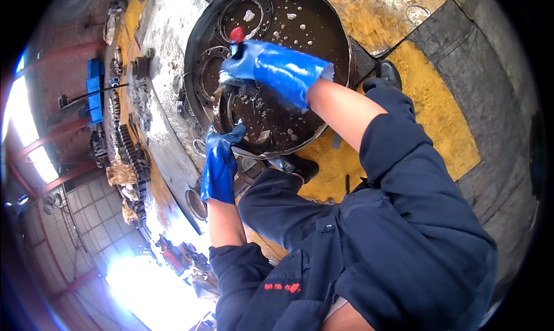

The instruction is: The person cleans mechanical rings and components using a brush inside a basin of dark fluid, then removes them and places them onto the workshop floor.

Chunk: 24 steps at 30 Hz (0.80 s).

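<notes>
A wide round tub [344, 28] of dark, murky liquid stands in front of me, with foam patches on the surface. My right hand [251, 62], in a long blue rubber glove, is closed around a tool with a red end [237, 34]. Its lower end is blurred over a flanged metal ring [222, 109] at the tub's near left. My left hand [220, 155], gloved the same way, grips that ring's near edge at the rim, fingertips partly hidden. Two more flanged rings, one at the far side [266, 10] and one at the left [202, 71], lie partly in the liquid.
Yellow, stained flooring [433, 100] and dark mats [479, 60] lie right of the tub. My black shoes [389, 74] are close to its rim. On the left, a bench [164, 111] carries metal parts, a chain-like row of pieces [128, 152] and a loose ring [196, 204]. A blue bin [94, 91] stands beyond.
</notes>
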### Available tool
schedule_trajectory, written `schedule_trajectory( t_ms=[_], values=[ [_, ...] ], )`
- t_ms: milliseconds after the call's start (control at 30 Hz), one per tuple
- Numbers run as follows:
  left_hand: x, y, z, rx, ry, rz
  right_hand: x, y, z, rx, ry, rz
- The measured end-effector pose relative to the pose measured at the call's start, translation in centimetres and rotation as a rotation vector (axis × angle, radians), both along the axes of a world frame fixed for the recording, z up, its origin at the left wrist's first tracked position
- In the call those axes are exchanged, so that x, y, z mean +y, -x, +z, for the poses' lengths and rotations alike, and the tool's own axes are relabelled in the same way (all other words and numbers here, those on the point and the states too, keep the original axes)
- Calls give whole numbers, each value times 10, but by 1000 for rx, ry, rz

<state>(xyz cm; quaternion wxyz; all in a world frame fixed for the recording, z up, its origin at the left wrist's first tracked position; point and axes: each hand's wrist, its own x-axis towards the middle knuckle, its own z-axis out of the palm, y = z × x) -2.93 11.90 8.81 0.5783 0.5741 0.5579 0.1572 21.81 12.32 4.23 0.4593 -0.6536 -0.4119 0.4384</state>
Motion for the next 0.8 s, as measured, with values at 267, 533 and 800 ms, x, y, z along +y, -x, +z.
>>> schedule_trajectory(
  t_ms=[267,533,800],
  values=[
    [11,10,-7,101,-34,-28,-11,5,-65,191,175,-225],
    [11,25,-4,-119,-71,-45,-67,-4,34,489,-263,61],
    [22,24,-17,51,-16,-44,-6,-1,-12,127,77,-56]
  ],
)
